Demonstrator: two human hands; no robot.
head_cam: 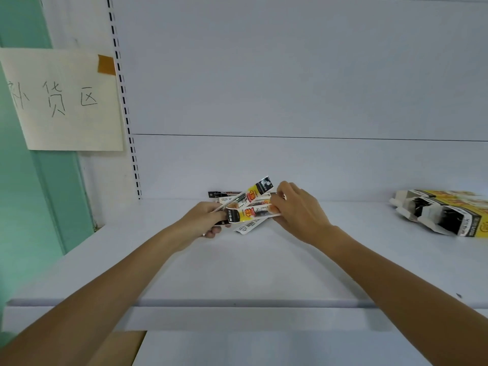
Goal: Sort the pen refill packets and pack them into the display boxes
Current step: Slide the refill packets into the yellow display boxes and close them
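- Long, narrow yellow, white and black plastic pen refill packets (250, 207) are fanned out and held just above the white metal shelf (237, 265), near its back wall.
- The left hand (208, 220) grips their near ends — fingers curled round.
- The right hand (298, 210) pinches the far ends.
- Yellow-and-black cardboard display boxes (443, 217) lie well apart, at the shelf's right.

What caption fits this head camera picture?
Left hand and right hand hold pen refill packets over white shelf; display boxes lie right.

The refill packets (250, 208) are white, yellow and black with red print. At the right edge of the white shelf (237, 273), the display boxes (446, 216) show yellow, black and white.
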